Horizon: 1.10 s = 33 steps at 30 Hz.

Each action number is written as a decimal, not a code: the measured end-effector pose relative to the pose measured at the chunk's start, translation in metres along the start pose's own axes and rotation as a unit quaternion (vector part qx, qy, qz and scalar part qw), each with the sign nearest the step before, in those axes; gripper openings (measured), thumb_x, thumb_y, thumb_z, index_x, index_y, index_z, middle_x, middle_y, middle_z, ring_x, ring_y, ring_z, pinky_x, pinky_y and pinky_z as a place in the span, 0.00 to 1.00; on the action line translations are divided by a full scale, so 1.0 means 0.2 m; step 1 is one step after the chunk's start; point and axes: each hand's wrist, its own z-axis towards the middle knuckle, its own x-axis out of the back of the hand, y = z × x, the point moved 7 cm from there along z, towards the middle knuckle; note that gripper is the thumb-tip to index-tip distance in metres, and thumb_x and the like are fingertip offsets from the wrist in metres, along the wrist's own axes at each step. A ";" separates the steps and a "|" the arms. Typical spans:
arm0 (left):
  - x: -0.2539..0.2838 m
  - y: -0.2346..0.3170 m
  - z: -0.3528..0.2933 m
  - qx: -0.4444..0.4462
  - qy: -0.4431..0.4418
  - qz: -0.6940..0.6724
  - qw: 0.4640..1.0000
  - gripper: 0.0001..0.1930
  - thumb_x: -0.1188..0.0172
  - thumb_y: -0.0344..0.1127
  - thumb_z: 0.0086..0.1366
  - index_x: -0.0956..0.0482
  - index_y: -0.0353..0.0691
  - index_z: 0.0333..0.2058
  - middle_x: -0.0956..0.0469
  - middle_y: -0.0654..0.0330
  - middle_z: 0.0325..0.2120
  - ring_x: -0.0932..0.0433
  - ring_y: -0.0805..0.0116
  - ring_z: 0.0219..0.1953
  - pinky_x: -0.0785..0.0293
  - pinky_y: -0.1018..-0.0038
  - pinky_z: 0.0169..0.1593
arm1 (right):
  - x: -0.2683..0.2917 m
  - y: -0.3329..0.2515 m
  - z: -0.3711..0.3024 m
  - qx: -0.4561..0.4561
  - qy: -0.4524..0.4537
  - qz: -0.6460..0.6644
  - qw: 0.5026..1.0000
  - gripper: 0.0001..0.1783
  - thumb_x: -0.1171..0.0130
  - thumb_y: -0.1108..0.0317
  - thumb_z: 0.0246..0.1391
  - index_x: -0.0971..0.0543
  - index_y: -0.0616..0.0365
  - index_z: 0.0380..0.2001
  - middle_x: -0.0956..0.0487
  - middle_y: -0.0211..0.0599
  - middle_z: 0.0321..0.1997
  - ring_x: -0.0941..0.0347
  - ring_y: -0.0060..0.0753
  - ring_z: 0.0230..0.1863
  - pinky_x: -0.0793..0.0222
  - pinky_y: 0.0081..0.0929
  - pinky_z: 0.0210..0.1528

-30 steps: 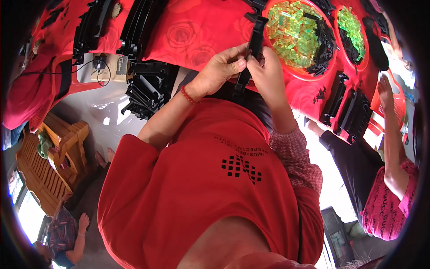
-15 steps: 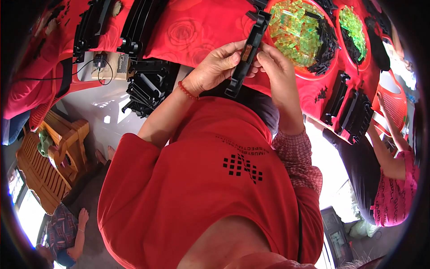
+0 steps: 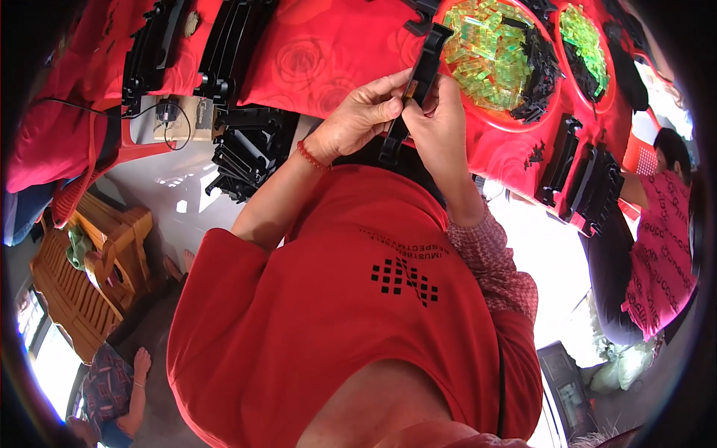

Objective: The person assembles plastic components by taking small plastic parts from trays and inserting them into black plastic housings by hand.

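A long black plastic part (image 3: 426, 63) stands tilted between my hands, its upper end leaning right over the table edge. My left hand (image 3: 364, 113), with a red beaded bracelet on the wrist, grips it from the left near the middle. My right hand (image 3: 438, 123) is closed, its thumb and fingertips pressed against the middle of the part. A small yellowish spot shows in the part's slot between my fingertips. Whether my right fingers also pinch a small piece is hidden.
A red basket (image 3: 515, 122) of clear yellow-green pieces and small black pieces stands right of my hands, with a second one (image 3: 559, 45) beyond. Black parts lie in stacks (image 3: 581, 187) at the right and in a pile (image 3: 250, 149) below the table's left edge. Other people sit nearby.
My right hand has turned and closed in on the middle of the black part, its fingers now bent against it. The person at right has leaned and now shows more.
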 end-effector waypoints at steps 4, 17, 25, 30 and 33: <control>0.01 -0.02 0.01 0.013 0.012 0.013 1.000 0.32 0.37 0.35 0.65 0.37 0.43 0.67 0.30 0.72 0.45 0.34 0.81 0.44 0.36 0.80 0.47 | 0.01 0.05 -0.01 -0.032 -0.004 0.018 0.999 0.13 0.39 0.76 0.49 0.29 0.63 0.38 0.24 0.47 0.35 0.24 0.46 0.37 0.29 0.40 0.39; -0.05 0.01 -0.01 0.010 -0.006 0.038 0.999 0.35 0.32 0.36 0.62 0.36 0.41 0.66 0.26 0.63 0.56 0.28 0.74 0.56 0.33 0.75 0.61 | 0.06 0.05 0.00 -0.034 0.019 0.014 0.999 0.12 0.41 0.68 0.53 0.31 0.64 0.32 0.23 0.48 0.25 0.21 0.41 0.21 0.29 0.36 0.22; -0.03 -0.01 0.00 0.009 -0.006 0.048 0.999 0.34 0.34 0.35 0.64 0.37 0.39 0.66 0.28 0.62 0.58 0.29 0.73 0.57 0.34 0.75 0.62 | 0.08 0.10 0.00 -0.049 -0.012 -0.017 0.999 0.15 0.40 0.63 0.54 0.29 0.65 0.35 0.23 0.49 0.30 0.20 0.43 0.31 0.26 0.37 0.32; -0.06 0.04 -0.02 -0.013 0.046 0.059 0.997 0.34 0.35 0.39 0.64 0.38 0.39 0.66 0.25 0.60 0.52 0.25 0.68 0.53 0.28 0.71 0.57 | 0.25 -0.11 -0.09 0.032 -0.018 -0.024 0.999 0.22 0.35 0.62 0.53 0.26 0.65 0.46 0.20 0.50 0.38 0.20 0.38 0.31 0.26 0.32 0.32; -0.06 0.03 -0.05 0.011 0.051 0.054 0.997 0.34 0.36 0.47 0.65 0.36 0.40 0.65 0.24 0.59 0.44 0.20 0.62 0.42 0.19 0.68 0.39 | 0.63 -0.02 0.01 0.061 0.141 -0.132 0.979 0.14 0.41 0.75 0.60 0.22 0.60 0.49 0.21 0.28 0.34 0.26 0.19 0.29 0.28 0.18 0.32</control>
